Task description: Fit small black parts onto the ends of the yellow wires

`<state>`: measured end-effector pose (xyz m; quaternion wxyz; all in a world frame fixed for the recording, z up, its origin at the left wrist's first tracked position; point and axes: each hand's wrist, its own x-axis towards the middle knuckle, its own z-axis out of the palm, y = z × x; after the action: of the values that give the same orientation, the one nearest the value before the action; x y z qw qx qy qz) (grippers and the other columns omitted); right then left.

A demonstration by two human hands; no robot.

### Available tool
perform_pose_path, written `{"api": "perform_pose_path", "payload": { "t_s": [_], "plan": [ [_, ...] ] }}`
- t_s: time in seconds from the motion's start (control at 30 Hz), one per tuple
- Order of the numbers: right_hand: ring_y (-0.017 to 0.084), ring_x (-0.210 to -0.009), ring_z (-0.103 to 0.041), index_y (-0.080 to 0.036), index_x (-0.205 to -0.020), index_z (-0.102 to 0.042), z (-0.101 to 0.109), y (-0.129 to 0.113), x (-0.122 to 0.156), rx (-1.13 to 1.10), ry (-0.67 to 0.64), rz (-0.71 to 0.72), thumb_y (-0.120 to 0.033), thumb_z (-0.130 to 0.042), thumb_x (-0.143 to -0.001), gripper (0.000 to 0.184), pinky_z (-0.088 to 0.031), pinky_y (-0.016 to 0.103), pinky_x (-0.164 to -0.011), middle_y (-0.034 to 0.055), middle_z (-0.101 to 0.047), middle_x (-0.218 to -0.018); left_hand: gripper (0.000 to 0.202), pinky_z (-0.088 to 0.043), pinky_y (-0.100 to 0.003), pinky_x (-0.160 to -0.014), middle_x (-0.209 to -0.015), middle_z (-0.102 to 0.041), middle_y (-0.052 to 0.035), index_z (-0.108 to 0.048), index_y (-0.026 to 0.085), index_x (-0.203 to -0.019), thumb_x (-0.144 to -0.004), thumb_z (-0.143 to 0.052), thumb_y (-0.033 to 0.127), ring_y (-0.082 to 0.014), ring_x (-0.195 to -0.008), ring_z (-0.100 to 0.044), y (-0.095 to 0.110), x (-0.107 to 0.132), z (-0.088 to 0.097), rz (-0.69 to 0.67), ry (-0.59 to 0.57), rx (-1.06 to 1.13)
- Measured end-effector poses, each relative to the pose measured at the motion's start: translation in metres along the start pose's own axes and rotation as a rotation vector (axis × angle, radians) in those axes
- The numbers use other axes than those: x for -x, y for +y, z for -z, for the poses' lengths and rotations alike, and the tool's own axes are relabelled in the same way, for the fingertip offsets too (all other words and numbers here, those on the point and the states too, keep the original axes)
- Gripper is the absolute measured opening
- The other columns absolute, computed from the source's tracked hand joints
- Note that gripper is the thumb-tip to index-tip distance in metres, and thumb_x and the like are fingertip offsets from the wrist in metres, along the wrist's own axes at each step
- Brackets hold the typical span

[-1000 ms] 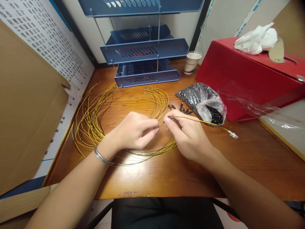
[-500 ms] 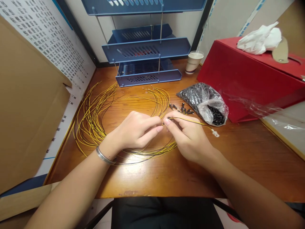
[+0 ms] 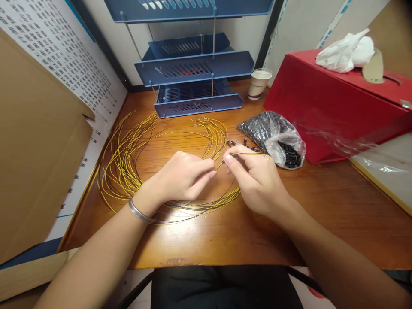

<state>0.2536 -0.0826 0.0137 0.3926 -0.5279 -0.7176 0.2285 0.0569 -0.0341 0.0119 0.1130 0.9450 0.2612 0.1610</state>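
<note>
Between my two hands runs a yellow-and-black wire. My left hand pinches it with thumb and forefinger. A short way to the right, my right hand has its thumb and forefinger closed on the same wire, with a small dark piece at the fingertips, mostly covered. The wire's end passes over the right fingers to a small pale connector by the knuckles. Under and behind the hands lies a loose coil of similar wires. Several small black parts lie just beyond my right hand.
A clear plastic bag of black parts sits right of my hands. Behind stand a blue tiered rack and a paper cup. A red box is at the right, cardboard at the left.
A gap has opened between my fingertips, with wire showing in it. The connector end has drawn in from the right, close to my right hand's knuckles. The whole view has shifted slightly.
</note>
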Motion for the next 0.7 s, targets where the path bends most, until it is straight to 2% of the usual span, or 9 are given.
{"api": "perform_pose_path", "payload": {
  "t_s": [0.33, 0.47, 0.63, 0.7],
  "plan": [
    [0.014, -0.063, -0.054, -0.020, -0.088, -0.053, -0.0003, 0.0030, 0.0018, -0.114, 0.239, -0.041, -0.035, -0.043, -0.102, 0.023, -0.039, 0.029, -0.064, 0.0010, -0.058, -0.072, 0.030, -0.027, -0.028, -0.055, -0.058, -0.042, 0.0026, -0.042, 0.018, -0.068, -0.097, -0.043, 0.026, -0.0112, -0.052, -0.035, 0.0008, -0.0023, 0.0028, 0.029, -0.046, 0.057],
    [0.014, -0.062, -0.054, -0.021, -0.089, -0.052, -0.0011, 0.0044, 0.0013, -0.105, 0.229, -0.037, -0.035, -0.042, -0.102, 0.021, -0.039, 0.030, -0.062, 0.0008, -0.057, -0.071, 0.031, -0.028, -0.028, -0.056, -0.057, -0.043, 0.0021, -0.041, 0.019, -0.067, -0.097, -0.042, 0.025, -0.0120, -0.052, -0.036, 0.0026, -0.0022, 0.0036, 0.026, -0.065, 0.044],
    [0.012, -0.062, -0.052, -0.019, -0.088, -0.053, -0.0052, 0.0047, 0.0019, -0.051, 0.195, -0.007, -0.032, -0.043, -0.102, 0.021, -0.037, 0.028, -0.063, -0.0001, -0.058, -0.073, 0.035, -0.029, -0.027, -0.057, -0.062, -0.051, 0.0012, -0.046, 0.018, -0.074, -0.102, -0.038, 0.039, -0.0131, -0.055, -0.045, 0.0070, -0.0020, 0.0004, 0.075, -0.048, 0.030],
    [0.012, -0.063, -0.053, -0.019, -0.089, -0.053, -0.0070, 0.0042, 0.0028, -0.039, 0.166, 0.018, -0.031, -0.044, -0.102, 0.020, -0.037, 0.027, -0.064, 0.0001, -0.059, -0.074, 0.034, -0.029, -0.026, -0.056, -0.062, -0.052, 0.0014, -0.048, 0.018, -0.076, -0.102, -0.038, 0.038, -0.0130, -0.055, -0.047, 0.0077, -0.0023, -0.0023, 0.074, -0.034, 0.025]
  ]
}}
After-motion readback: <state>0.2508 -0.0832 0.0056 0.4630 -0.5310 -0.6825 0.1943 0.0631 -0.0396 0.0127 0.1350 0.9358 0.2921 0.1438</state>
